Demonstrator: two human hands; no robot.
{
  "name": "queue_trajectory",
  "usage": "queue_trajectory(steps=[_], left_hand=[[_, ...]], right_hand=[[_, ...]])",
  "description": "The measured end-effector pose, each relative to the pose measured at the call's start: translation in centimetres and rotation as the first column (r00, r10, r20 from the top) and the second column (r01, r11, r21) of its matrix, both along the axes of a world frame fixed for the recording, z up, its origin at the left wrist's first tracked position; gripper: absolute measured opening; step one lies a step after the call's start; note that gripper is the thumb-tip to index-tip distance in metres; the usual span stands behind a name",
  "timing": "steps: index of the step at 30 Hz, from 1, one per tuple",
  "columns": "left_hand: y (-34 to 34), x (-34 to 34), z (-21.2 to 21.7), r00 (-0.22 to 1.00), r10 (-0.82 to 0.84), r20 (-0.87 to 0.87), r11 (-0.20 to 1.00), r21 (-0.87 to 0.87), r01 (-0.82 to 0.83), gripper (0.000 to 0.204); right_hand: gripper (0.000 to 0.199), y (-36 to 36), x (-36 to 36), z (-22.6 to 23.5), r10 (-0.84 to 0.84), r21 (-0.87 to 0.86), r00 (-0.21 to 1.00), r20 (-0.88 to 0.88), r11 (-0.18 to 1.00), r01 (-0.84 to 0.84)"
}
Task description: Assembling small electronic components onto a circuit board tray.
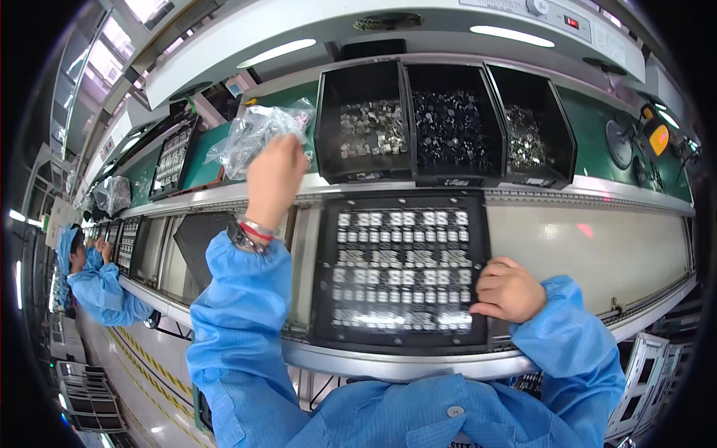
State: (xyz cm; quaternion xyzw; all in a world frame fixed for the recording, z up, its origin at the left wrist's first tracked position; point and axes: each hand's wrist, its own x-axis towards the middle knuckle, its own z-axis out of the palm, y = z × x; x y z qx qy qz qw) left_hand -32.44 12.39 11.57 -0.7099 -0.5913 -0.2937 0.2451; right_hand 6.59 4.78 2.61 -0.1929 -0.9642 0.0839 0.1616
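Note:
In front of me a black tray [323,284] holds rows of small silvery square parts and lies flat across the conveyor rails. The curled fingers of my right hand [509,290] grip the tray's right edge, thumb toward me. Beyond the tray's far left corner, my left hand [276,175] is raised, overlapping a crumpled clear plastic bag [250,133]. Its fingers look drawn together; whether they touch the bag or hold a small part is hidden.
Three black bins stand side by side behind the rails: the left bin [364,86] and right bin [523,86] hold metal bits, the middle bin [454,89] dark round pieces. At far left, a co-worker in blue [104,287] sits along the line. A lit hood [403,37] hangs above.

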Motion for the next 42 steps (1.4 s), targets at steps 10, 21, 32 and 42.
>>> queue_trajectory(steps=[10,21,32,42], left_hand=[[4.6,-21.2,0.8,0.993,0.039,-0.109,0.98,0.2,-0.017,0.024],[9.6,-31.3,-2.5,0.988,0.042,-0.148,0.939,-0.332,-0.089,0.033],[12.5,-28.6,-6.2,0.998,0.047,-0.042,0.977,-0.205,-0.055,0.028],[16.7,-30.8,-7.8,0.965,0.262,-0.03,0.894,-0.368,-0.254,0.062]], right_hand=[[0.018,-1.2,0.9,0.4,-0.333,-0.019,0.942,0.044,0.942,0.334],[0.019,-2.1,-0.6,0.3,-0.508,-0.017,0.858,0.073,0.86,0.51],[0.022,-2.0,-0.1,-0.2,-0.514,0.026,0.854,0.077,0.858,0.514],[0.018,-2.7,-0.5,-0.4,-0.521,0.035,0.853,0.03,0.854,0.52]])
